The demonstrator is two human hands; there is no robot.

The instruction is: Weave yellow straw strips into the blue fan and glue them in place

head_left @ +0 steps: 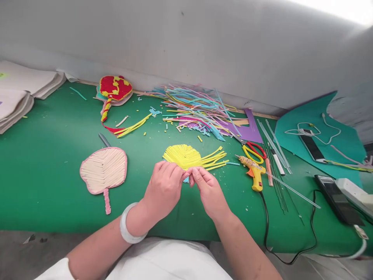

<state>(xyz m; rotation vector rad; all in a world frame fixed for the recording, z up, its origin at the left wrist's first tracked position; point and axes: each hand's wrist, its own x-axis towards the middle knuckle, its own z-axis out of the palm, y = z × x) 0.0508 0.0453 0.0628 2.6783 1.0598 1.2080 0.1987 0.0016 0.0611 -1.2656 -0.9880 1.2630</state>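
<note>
Just in front of me lies a yellow fan-shaped piece made of pipe cleaners (183,154), its rows slanting to a middle line. Loose yellow ends stick out to its right, and a bit of light blue shows at its lower edge. My left hand (164,186) has its fingers curled closed over the lower edge of the piece. Thumb and forefinger of my right hand (208,190) are pinched at the same edge, touching the left fingertips. What exactly lies between those fingertips is hidden.
Left of my hands lies a cream fan with pink rim (103,171); a red-and-yellow fan (115,88) is farther back. Loose pipe cleaners (198,109) are heaped by the wall. To the right are scissors (255,151), a yellow glue gun (256,175) with its cord, and a phone (335,198).
</note>
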